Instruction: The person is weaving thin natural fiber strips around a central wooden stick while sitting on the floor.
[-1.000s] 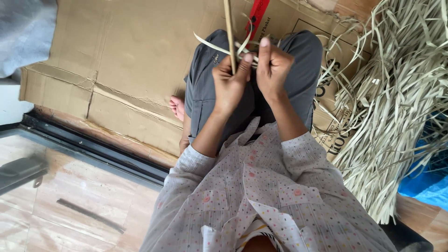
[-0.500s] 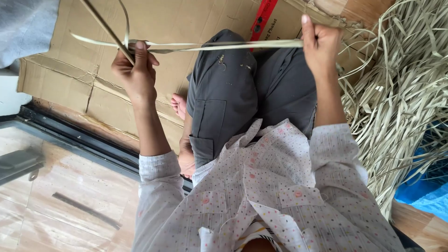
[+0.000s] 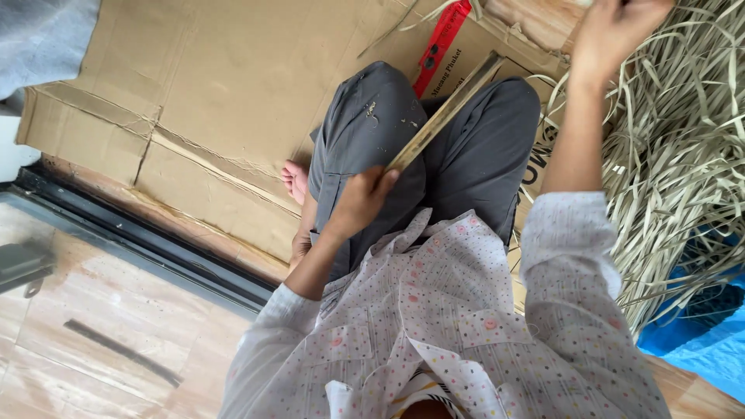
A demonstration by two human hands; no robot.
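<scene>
1. Holding a flat, narrow wooden stick (image 3: 446,110), the left hand (image 3: 358,203) has its grip pressed together around the stick's near end, thumb on top; the stick slants up and away from that grip across the lap, its far end reaching the edge of the knee.
2. Just under the grip lie the grey trousers (image 3: 365,147) of the seated person, speckled with pale flecks close to the stick.
3. The right hand (image 3: 617,27) is raised well apart from the left grip, at the top edge of the view over the heap of pale dried leaf strips (image 3: 683,155). Its fingers curl, but they are cut off by the frame, so whether that grip pinches a strip cannot be told.
4. Beyond the stick's far end a red tape strip (image 3: 438,43) lies on the flattened brown cardboard (image 3: 209,93) that covers the floor under the legs.
5. A bare foot (image 3: 296,180) shows just beside the left grip, on the cardboard.
6. Farther out, past the cardboard's edge, run a dark door track (image 3: 147,248) and a tiled floor (image 3: 93,334); a blue sheet (image 3: 698,341) lies under the strips.
</scene>
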